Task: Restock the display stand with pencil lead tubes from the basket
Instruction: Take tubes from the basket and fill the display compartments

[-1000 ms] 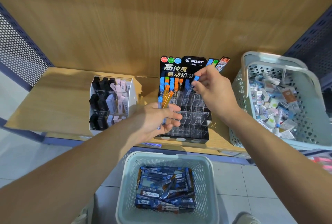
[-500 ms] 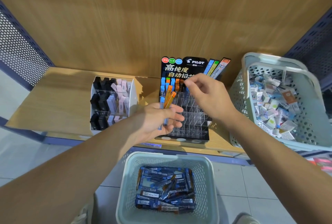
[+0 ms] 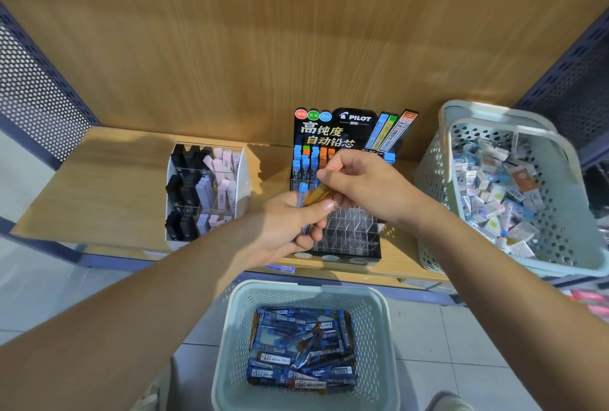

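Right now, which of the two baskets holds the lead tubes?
The floor basket, full of blue tubes; the shelf basket holds small mixed boxes.

Your left hand (image 3: 290, 222) and right hand (image 3: 359, 186) hide much of the clear gridded plastic display stand (image 3: 349, 236), and the frame's right edge crops the pale perforated plastic basket (image 3: 494, 114).

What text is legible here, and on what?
"PILOT": white, black header card of the clear gridded display stand.
"高纯度": white, same card.
"自动铅芯": yellow, same card.
Too small or blurred: the card's three round coloured badges and printed tube pictures; labels on blue pencil lead tubes in the pale green floor basket; small boxes in the right perforated basket.
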